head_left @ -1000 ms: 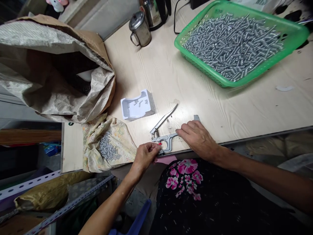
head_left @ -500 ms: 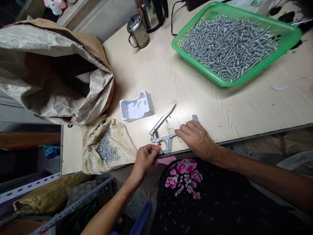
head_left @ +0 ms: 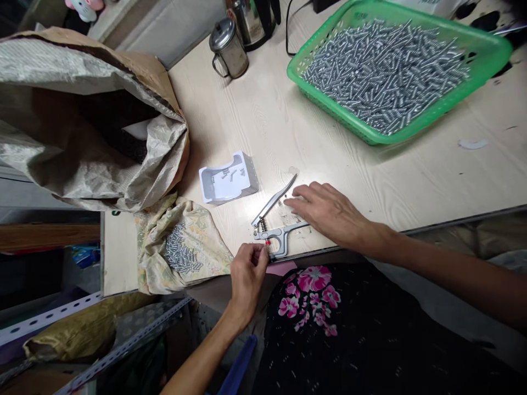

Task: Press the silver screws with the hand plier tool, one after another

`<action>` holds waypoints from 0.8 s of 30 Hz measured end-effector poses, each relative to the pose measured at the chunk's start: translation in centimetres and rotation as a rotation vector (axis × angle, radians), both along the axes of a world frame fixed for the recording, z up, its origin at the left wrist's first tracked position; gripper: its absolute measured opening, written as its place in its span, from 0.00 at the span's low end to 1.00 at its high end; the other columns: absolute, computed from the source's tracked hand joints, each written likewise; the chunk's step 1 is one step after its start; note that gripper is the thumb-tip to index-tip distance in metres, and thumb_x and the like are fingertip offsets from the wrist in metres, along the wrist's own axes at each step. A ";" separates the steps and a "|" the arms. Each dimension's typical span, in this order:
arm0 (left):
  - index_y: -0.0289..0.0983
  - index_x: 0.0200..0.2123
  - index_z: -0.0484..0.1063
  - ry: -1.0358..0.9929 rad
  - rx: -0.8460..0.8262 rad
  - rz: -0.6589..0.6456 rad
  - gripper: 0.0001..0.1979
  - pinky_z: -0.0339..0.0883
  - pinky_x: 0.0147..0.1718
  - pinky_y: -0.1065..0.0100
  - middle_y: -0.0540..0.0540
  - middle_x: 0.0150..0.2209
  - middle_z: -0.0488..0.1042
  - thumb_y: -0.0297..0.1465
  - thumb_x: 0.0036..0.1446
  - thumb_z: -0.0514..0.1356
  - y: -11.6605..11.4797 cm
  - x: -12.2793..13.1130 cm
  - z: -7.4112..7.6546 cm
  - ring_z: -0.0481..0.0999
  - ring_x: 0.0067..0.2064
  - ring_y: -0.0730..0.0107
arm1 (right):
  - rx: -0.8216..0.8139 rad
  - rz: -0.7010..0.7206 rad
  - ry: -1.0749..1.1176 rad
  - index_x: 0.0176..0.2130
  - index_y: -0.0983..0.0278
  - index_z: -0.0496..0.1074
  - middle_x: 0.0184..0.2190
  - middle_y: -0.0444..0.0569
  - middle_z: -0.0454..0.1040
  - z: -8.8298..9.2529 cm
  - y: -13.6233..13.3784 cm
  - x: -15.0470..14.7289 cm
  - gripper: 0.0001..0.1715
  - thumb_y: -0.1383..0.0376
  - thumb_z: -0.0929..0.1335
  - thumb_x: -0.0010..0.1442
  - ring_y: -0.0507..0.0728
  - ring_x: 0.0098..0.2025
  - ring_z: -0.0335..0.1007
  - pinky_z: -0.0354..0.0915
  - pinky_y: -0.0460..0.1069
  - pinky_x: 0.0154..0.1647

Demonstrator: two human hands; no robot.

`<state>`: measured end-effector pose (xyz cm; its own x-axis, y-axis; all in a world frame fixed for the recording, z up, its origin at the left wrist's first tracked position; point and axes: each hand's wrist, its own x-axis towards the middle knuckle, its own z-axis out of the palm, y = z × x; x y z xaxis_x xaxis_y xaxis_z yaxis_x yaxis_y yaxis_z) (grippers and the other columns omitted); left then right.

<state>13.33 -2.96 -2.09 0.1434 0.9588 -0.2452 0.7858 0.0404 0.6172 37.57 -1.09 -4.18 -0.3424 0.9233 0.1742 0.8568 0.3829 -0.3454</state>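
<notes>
A pair of grey snap-fastener pliers point(head_left: 282, 233) lies at the table's front edge, its two handles spread apart, with a coil spring and a red part near the jaw. My left hand point(head_left: 249, 271) is pinched closed right beside the jaw; whatever is between the fingertips is too small or hidden to make out. Over the lower handle's end hovers my right hand point(head_left: 329, 211), open, fingers reaching toward the upper handle without gripping it. To the left of my left hand, small metal springs point(head_left: 180, 251) are heaped on a patterned cloth point(head_left: 212, 241).
A white plastic tray point(head_left: 228, 192) holding several springs stands behind the pliers. The green basket point(head_left: 329, 107) at the back right is full of springs. A large open paper sack point(head_left: 168, 148) stands at left. Farther back are a metal cup point(head_left: 230, 52) and a kettle point(head_left: 251, 24).
My right hand has lifted off the lower handle, opened its fingers and moved up toward the upper handle. My left hand stays by the jaw, slightly turned. The view has shifted a little.
</notes>
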 end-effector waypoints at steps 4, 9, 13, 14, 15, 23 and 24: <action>0.36 0.39 0.72 0.066 0.528 -0.295 0.03 0.72 0.42 0.64 0.43 0.38 0.78 0.26 0.62 0.58 -1.6 1.4 -0.3 0.76 0.41 0.65 | 0.011 0.001 -0.106 0.53 0.63 0.69 0.50 0.55 0.70 0.0 2.2 0.5 0.21 0.74 0.57 0.67 0.60 0.45 0.62 0.55 0.52 0.40; 0.36 0.41 0.68 -0.002 0.609 -0.577 0.06 0.67 0.59 0.51 0.35 0.55 0.74 0.22 0.62 0.56 -1.8 5.5 -1.2 0.67 0.63 0.54 | 0.032 0.081 -0.164 0.51 0.67 0.70 0.46 0.57 0.71 -0.6 3.4 0.4 0.19 0.74 0.57 0.67 0.61 0.44 0.62 0.56 0.52 0.40; 0.36 0.40 0.66 -0.039 0.543 -0.616 0.05 0.66 0.61 0.49 0.34 0.56 0.73 0.23 0.64 0.53 -1.0 6.7 -2.4 0.69 0.62 0.56 | 0.061 0.116 -0.185 0.45 0.67 0.71 0.42 0.56 0.71 -1.0 4.3 0.5 0.17 0.75 0.57 0.66 0.59 0.41 0.62 0.55 0.52 0.37; 0.36 0.40 0.66 -0.051 0.536 -0.620 0.05 0.65 0.61 0.48 0.35 0.57 0.73 0.23 0.64 0.53 -1.0 6.7 -2.7 0.69 0.62 0.57 | 0.071 0.136 -0.192 0.42 0.67 0.72 0.40 0.55 0.71 -1.1 4.8 0.6 0.16 0.75 0.57 0.66 0.59 0.40 0.61 0.55 0.52 0.37; 0.37 0.40 0.66 -0.065 0.536 -0.621 0.04 0.65 0.61 0.48 0.35 0.57 0.73 0.24 0.64 0.53 -1.0 6.6 -3.0 0.69 0.62 0.57 | 0.082 0.159 -0.200 0.40 0.67 0.72 0.39 0.55 0.71 -1.2 5.2 0.7 0.16 0.75 0.57 0.66 0.58 0.39 0.61 0.55 0.51 0.36; 0.37 0.39 0.69 -0.183 0.476 -0.598 0.04 0.62 0.62 0.48 0.35 0.57 0.73 0.25 0.63 0.56 -1.4 6.4 -2.9 0.70 0.61 0.58 | 0.128 0.210 -0.251 0.37 0.66 0.72 0.37 0.53 0.73 -1.0 8.0 1.2 0.17 0.75 0.57 0.67 0.57 0.37 0.62 0.53 0.52 0.37; 0.37 0.39 0.70 -0.223 0.433 -0.577 0.03 0.63 0.61 0.49 0.35 0.57 0.74 0.26 0.63 0.56 -1.2 6.2 -2.4 0.71 0.60 0.59 | 0.132 0.180 -0.240 0.38 0.65 0.72 0.38 0.54 0.73 -0.8 7.7 1.1 0.16 0.74 0.58 0.67 0.57 0.38 0.63 0.53 0.52 0.37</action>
